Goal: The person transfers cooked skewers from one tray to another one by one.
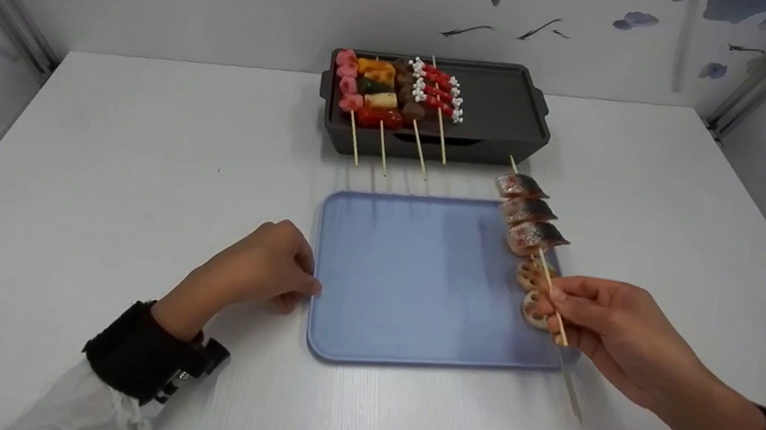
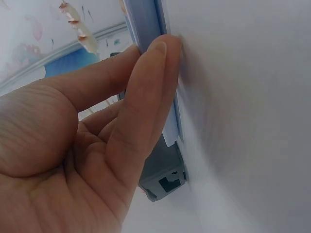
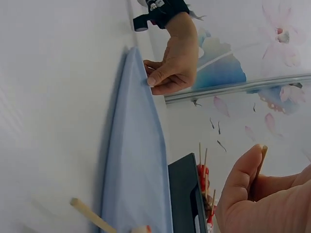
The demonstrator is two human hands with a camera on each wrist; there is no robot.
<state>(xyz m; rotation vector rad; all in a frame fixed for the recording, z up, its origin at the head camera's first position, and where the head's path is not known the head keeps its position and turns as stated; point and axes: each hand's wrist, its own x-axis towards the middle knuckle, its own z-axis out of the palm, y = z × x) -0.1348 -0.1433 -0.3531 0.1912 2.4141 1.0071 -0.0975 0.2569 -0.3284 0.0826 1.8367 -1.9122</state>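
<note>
My right hand (image 1: 608,322) pinches the bare stick of a skewer of fish pieces (image 1: 533,236) between thumb and fingers, tilted over the right side of a blue tray (image 1: 405,271). Beneath it, a skewer of lotus root slices (image 1: 536,310) lies at the tray's right edge, its stick running past the front rim; the hand partly hides it. At the opposite side, my left hand (image 1: 262,273) grips the tray's left rim. In the right wrist view the left thumb (image 3: 158,77) lies over that rim, and the held stick's end (image 3: 264,150) pokes out above the right thumb.
Behind the tray stands a dark grey grill box (image 1: 500,104). Several food skewers lie across its left half, among them a pink one (image 1: 347,82) and a red and white one (image 1: 438,91), their sticks overhanging the front. A patterned wall panel (image 1: 270,4) closes off the table's back.
</note>
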